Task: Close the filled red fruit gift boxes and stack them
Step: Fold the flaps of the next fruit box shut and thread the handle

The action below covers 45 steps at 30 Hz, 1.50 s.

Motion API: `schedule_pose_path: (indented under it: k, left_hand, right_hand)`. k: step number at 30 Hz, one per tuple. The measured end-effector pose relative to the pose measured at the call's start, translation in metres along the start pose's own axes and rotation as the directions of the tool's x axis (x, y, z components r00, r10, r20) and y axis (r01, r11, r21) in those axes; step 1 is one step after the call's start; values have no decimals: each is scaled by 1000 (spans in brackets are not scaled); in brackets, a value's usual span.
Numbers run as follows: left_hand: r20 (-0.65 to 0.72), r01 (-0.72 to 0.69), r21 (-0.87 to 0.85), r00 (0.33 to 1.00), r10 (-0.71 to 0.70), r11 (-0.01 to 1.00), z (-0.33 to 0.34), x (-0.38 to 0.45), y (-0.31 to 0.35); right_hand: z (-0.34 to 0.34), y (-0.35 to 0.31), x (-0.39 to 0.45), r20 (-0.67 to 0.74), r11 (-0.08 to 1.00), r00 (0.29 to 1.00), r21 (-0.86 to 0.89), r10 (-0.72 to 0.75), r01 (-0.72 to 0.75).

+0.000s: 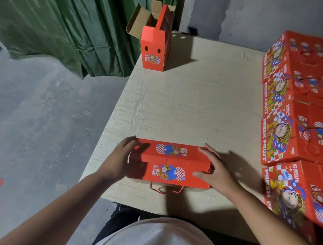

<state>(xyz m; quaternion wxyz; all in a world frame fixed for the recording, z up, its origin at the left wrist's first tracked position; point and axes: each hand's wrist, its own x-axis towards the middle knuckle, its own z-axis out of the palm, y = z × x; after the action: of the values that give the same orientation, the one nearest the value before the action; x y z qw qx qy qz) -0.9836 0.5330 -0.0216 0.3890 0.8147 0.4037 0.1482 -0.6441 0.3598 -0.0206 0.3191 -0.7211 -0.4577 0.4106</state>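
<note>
— What containers do you have, and what's in them?

— I see a red box (pixel 175 164) at the lower middle of the frame, near the front edge of the table (pixel 194 109). Its top flaps are folded shut, so I cannot tell what is inside. A second, open box (pixel 154 48) stands upright at the upper middle, on the table's far left corner, flaps up; its inside is not visible from here. Closed boxes sit in a stack (pixel 296 113) along the right edge of the frame.

— Which way does the near box run?

— Its long axis runs left to right across the frame, top face up.

— How does it look?

— Red card, with a cartoon figure, blue splash and checkered patch printed on each top flap. A red cord handle (pixel 166 190) hangs out at its near side.

— And the hands?

— My left hand (pixel 118 161) is curled round the box's left end. My right hand (pixel 215 171) lies spread on the right end, fingers fairly straight, thumb on the top.
</note>
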Motion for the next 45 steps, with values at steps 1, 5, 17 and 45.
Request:
schedule_pose_path:
  k: [1,5,17,45]
  left_hand:
    - [35,-7,17,999,7,1000,1,-2,2]
    - [97,-69,173,994,53,982,5,0,9]
    - [275,-263,593,954,116,761,23,36,22]
    - [120,351,-547,932,-343,760,42,-22,3]
  right_hand:
    - [1,0,-2,17,998,1000,-61,-11,12]
    - [4,-1,3,-23,952,996,-295,-88,77]
    - [18,-12,25,89,560,921,-771,-378,305]
    - [35,25,-26,-84,987,992,-123,95,-105]
